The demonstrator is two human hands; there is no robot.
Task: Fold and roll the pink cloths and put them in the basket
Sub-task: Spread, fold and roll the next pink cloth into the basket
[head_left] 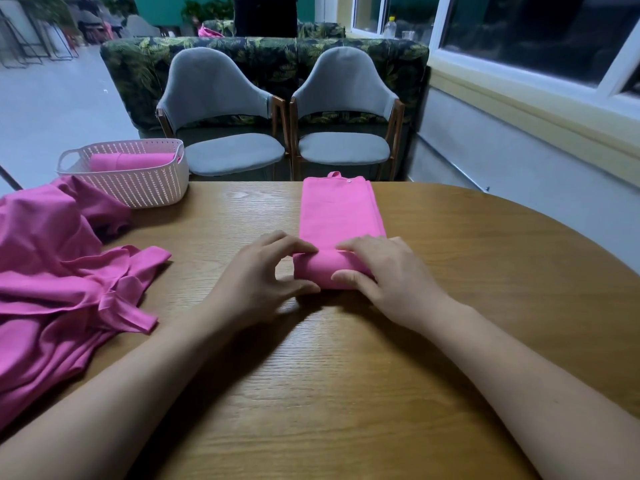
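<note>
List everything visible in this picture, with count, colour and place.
folded cloth: 1, pink, table centre, near end rolled
loose cloths: count unclear, pink, table left
rolled cloth: count unclear, pink, inside basket
basket: 1, whitish, table's far left
table: 1, brown wood, foreground
chairs: 2, grey, behind table
sofa: 1, green leaf print, behind chairs
bottle: 1, clear, far background
left hand: 1, grips roll's left end
right hand: 1, grips roll's right end

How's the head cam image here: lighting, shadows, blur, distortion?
Head view: dim, flat indoor light with no glare. Soft shadows fall on the table under the left hand and right hand. Both hands and the pink cloth in their grip are sharp. Wide-angle distortion bows the table edge and window frame. The far background is murky.
</note>
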